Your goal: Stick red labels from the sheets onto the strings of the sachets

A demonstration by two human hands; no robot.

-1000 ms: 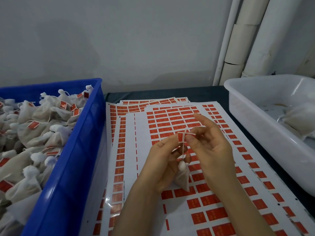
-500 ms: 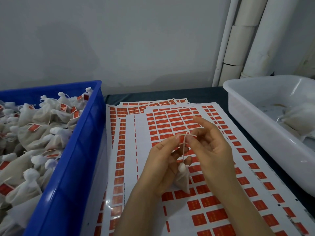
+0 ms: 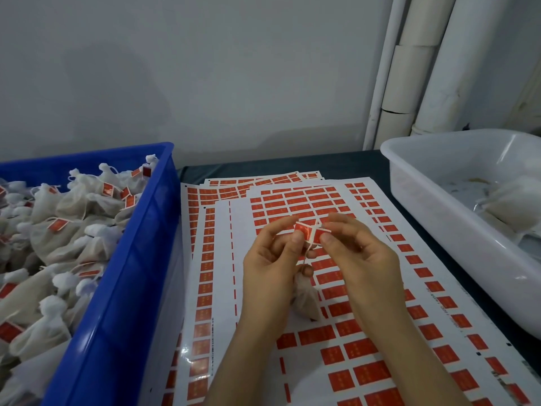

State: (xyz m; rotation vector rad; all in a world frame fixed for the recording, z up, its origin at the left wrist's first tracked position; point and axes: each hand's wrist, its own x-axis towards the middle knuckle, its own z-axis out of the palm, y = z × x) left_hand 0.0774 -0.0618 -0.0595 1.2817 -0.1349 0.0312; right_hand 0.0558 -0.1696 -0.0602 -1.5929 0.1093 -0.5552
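While sachets (image 3: 58, 230) heap the blue crate (image 3: 140, 259), the white tub (image 3: 433, 230) holds few.

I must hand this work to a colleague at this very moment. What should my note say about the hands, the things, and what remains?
Hands: the left hand pinches the left end of the red label, the right hand its right end.
Things: the string crosses the label's middle; the sachet hangs below the hands, above the label sheets.
Done: the blue crate on the left holds many labelled sachets.
Left: close the label on the string, probably drop this sachet in the crate, then take another from the white tub on the right.
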